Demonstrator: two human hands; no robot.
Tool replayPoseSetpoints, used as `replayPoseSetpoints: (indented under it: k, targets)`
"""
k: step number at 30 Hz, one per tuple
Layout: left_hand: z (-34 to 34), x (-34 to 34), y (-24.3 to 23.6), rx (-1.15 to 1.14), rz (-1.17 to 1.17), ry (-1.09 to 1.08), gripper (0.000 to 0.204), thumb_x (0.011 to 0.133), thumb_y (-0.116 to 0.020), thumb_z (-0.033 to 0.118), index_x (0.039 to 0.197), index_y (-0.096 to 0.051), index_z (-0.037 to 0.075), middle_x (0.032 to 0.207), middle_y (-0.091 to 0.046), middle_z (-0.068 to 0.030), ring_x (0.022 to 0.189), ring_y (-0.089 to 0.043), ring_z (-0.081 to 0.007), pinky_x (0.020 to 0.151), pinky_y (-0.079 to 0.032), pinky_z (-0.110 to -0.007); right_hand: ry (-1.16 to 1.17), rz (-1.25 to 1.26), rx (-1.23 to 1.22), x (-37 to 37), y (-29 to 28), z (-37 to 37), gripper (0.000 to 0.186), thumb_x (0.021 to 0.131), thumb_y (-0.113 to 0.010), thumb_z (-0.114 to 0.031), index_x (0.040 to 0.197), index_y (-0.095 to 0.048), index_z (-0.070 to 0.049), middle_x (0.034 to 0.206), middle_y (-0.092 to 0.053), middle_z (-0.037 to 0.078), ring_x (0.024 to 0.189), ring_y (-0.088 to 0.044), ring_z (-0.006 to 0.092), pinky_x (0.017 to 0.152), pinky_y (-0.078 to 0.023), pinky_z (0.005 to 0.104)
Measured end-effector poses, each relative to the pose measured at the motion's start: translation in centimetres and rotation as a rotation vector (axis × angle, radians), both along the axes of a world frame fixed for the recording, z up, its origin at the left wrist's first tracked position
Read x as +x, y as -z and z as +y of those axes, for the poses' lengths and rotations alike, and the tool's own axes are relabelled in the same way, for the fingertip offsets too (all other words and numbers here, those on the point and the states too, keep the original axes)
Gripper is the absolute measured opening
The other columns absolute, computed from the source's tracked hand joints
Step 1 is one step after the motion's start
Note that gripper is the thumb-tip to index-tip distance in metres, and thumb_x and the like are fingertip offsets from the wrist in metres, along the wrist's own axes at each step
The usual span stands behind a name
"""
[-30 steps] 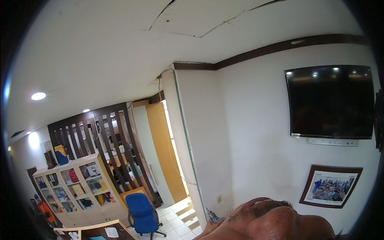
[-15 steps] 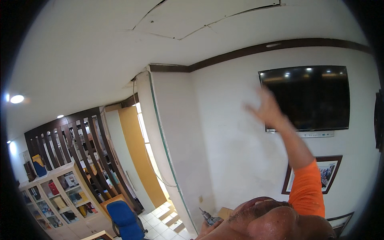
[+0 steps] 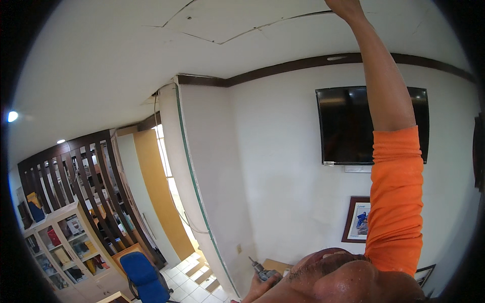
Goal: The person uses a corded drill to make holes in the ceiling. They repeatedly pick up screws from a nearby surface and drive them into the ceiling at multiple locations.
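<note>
My right hand (image 3: 344,7) is raised to the white ceiling at the top edge, by the right end of a panel seam (image 3: 283,21). Its fingers are cut off by the frame, so I cannot see whether they are open or closed. The orange sleeve (image 3: 396,197) covers the arm up to the elbow. Low in the view, my left hand (image 3: 258,288) is closed around a grey power drill (image 3: 265,273), whose bit points up and to the left. Part of that hand is hidden.
A black television (image 3: 346,131) and a framed picture (image 3: 357,222) hang behind my raised arm. To the left are a wall end with a green edge (image 3: 194,174), a hanging cable (image 3: 174,204), a yellow door panel (image 3: 160,187), a blue chair (image 3: 141,278) and a glass-fronted cabinet (image 3: 65,247).
My right hand has risen from in front of the television to the ceiling, the arm now stretched upward. My left hand still holds the drill. The view has shifted slightly.
</note>
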State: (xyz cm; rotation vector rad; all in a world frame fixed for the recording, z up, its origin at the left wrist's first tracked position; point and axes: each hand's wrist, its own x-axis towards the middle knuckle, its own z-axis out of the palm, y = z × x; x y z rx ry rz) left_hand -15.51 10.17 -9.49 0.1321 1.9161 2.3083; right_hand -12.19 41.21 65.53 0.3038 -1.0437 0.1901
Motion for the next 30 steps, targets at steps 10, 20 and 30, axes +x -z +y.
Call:
replayPoseSetpoints:
  k: [10, 20, 30]
  targets:
    - [-2.1, -1.7, 1.9, -0.097, 0.099, 0.059, 0.063, 0.086, -0.084, 0.03, 0.128, -0.05, -0.003, 0.11, -0.07, -0.0143, 0.095, -0.07, -0.0207, 0.082, -0.058, -0.035, -0.04, -0.136, -0.107, 1.4, -0.4, -1.0, 0.108, 0.094, -0.066, -0.057, 0.163, -0.006, 0.0, 0.168, -0.014, 0.028, 0.154, -0.022, 0.0431, 0.126, -0.026, 0.0468]
    - [-2.2, -0.4, 0.4, -0.042, 0.121, -0.066, 0.061, 0.085, -0.085, 0.032, 0.124, -0.054, -0.003, 0.103, -0.073, -0.0122, 0.095, -0.071, -0.0206, 0.083, -0.057, -0.034, -0.026, 0.102, -0.11, -0.8, -2.8, -1.2, 0.104, 0.092, -0.069, -0.053, 0.162, -0.014, 0.001, 0.167, -0.016, 0.03, 0.154, -0.02, 0.0428, 0.126, -0.023, 0.0459]
    - [-2.3, -0.1, 0.4, -0.208, 0.149, -0.183, 0.073, 0.082, -0.087, 0.035, 0.132, -0.051, -0.005, 0.11, -0.072, -0.0146, 0.1, -0.071, -0.0231, 0.09, -0.056, -0.036, -0.022, 0.135, -0.023, -2.5, -2.2, -8.0, 0.101, 0.093, -0.071, -0.044, 0.163, -0.011, -0.004, 0.166, -0.012, 0.032, 0.153, -0.02, 0.0472, 0.125, -0.025, 0.0516]
